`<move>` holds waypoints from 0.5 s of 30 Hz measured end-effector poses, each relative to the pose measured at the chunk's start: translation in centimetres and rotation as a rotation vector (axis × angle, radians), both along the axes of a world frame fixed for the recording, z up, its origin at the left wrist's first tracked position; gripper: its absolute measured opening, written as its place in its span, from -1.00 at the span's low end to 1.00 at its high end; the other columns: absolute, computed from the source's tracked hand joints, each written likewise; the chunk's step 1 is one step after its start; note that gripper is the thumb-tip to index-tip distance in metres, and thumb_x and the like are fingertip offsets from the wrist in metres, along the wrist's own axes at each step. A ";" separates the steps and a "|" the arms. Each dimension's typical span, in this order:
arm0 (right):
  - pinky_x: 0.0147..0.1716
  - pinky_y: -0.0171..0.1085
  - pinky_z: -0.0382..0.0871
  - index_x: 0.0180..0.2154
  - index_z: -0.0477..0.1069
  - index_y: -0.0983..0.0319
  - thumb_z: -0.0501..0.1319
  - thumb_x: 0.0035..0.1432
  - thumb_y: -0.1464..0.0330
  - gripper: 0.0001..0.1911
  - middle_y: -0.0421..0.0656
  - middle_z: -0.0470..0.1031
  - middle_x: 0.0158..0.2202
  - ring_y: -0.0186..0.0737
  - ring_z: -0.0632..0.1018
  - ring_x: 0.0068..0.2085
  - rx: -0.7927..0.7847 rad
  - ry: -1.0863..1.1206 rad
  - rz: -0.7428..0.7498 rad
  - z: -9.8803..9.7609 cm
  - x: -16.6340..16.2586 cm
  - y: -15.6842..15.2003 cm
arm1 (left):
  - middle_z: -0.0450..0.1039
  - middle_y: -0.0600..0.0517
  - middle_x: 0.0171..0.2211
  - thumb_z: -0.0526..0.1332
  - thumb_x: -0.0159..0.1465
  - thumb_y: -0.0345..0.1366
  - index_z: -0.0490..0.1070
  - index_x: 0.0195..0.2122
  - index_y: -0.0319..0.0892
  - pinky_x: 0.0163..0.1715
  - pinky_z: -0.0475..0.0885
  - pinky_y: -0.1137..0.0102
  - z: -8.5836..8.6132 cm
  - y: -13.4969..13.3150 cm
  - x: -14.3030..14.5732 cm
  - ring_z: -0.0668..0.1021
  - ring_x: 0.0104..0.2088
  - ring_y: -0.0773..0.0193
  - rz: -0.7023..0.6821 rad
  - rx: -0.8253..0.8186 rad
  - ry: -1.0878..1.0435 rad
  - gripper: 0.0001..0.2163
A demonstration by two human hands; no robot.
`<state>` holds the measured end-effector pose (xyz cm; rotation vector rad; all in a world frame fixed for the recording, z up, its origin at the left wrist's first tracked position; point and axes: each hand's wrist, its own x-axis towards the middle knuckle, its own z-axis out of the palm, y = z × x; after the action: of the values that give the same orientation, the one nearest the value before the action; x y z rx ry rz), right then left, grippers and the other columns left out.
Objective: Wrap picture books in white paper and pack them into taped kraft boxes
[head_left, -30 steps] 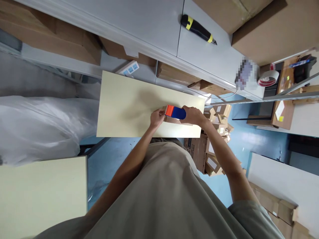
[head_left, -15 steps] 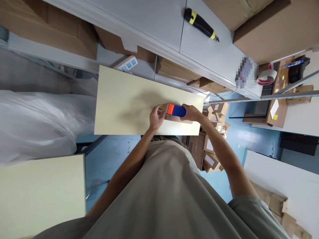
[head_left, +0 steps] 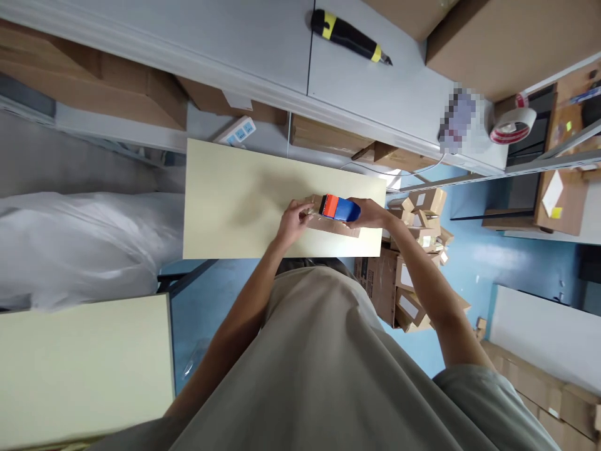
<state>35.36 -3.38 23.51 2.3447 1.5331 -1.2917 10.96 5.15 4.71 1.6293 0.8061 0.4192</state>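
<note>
A small flat cardboard box (head_left: pixel 334 226) lies near the right front of a pale yellow table (head_left: pixel 235 207). My right hand (head_left: pixel 373 213) is closed round a blue and orange tape dispenser (head_left: pixel 339 207) that rests on top of the box. My left hand (head_left: pixel 293 220) presses on the left end of the box, fingers curled over it. Shiny tape shows along the box's top.
A black and yellow utility knife (head_left: pixel 347 36) lies on the grey shelf (head_left: pixel 263 44) beyond the table. A tape roll (head_left: pixel 513 125) sits at the right. A white power strip (head_left: pixel 237 132), large cardboard boxes (head_left: pixel 94 81), a white plastic sheet (head_left: pixel 84 250) and several small boxes (head_left: pixel 417 250) on the blue floor surround the table.
The dispenser has shifted slightly right along the box with my right hand. My left hand stays on the box's left end. The camera has tilted a little.
</note>
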 end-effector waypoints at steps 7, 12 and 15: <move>-0.17 -0.25 0.49 0.08 0.60 0.26 0.45 0.00 0.25 -0.43 -0.16 0.71 -0.14 -0.06 0.64 -0.14 0.169 0.293 -0.134 -3.1 3.6 -3.7 | 0.50 -0.06 0.00 0.27 0.37 -0.40 0.62 0.17 -0.08 0.02 0.65 0.23 1.2 -0.7 0.7 0.60 -0.20 0.22 0.052 0.146 0.148 -0.64; -0.18 -0.23 0.49 -0.02 0.56 0.25 0.45 -0.01 0.17 -0.49 -0.18 0.66 -0.20 -0.11 0.60 -0.19 0.329 0.436 -0.217 -6.7 4.0 -4.2 | 0.53 -0.12 0.01 0.24 0.33 -0.48 0.61 0.19 -0.07 0.20 0.59 0.03 2.3 -1.8 2.1 0.62 0.00 0.02 0.097 0.366 0.288 -0.57; -0.17 -0.20 0.50 -0.07 0.51 0.21 0.45 0.00 0.14 -0.52 -0.18 0.64 -0.20 -0.11 0.59 -0.20 0.410 0.469 -0.249 -8.1 4.0 -3.5 | 0.51 -0.18 0.10 0.17 0.33 -0.53 0.57 0.20 -0.09 0.30 0.53 -0.01 2.7 -2.9 3.1 0.58 0.17 -0.06 0.159 0.440 0.356 -0.54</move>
<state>39.37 -6.91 15.42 2.6837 1.8221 -1.8478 14.05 2.27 7.42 2.0925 1.1764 0.4457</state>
